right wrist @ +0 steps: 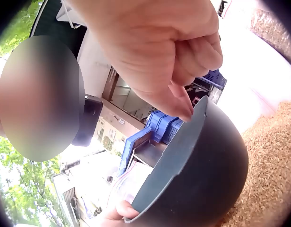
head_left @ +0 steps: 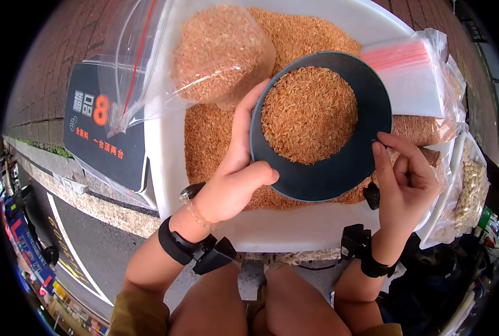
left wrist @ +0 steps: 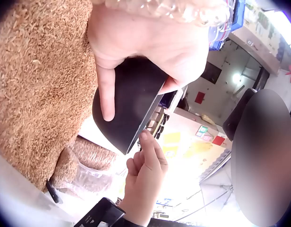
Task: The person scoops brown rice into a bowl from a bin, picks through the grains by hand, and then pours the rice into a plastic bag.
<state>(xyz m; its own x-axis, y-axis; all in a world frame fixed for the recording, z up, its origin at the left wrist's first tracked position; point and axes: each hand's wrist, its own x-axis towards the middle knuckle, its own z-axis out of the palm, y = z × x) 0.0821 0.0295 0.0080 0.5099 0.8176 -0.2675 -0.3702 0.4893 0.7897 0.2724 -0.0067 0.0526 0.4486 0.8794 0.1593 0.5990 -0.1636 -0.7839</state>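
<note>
In the head view my left hand [head_left: 235, 168] grips a dark grey bowl [head_left: 316, 187] by its left side, thumb over the rim and fingers around the outside. Reddish-brown rice grains [head_left: 311, 115] lie heaped in the bowl. My right hand [head_left: 403, 179] is at the bowl's right rim, thumb and index fingertips brought together, other fingers curled. A tiny pale speck [head_left: 374, 140] shows at those fingertips; what it is, I cannot tell. Below the bowl spreads a bed of the same rice [left wrist: 36, 71] inside a white tub [head_left: 174, 162].
A zip bag of rice [head_left: 221, 50] rests at the tub's upper left, beside a dark printed box [head_left: 101, 123]. On the right lie a stack of clear zip bags [head_left: 409, 75], bagged brown grain [head_left: 426, 130] and a bag of pale beans [head_left: 470, 185].
</note>
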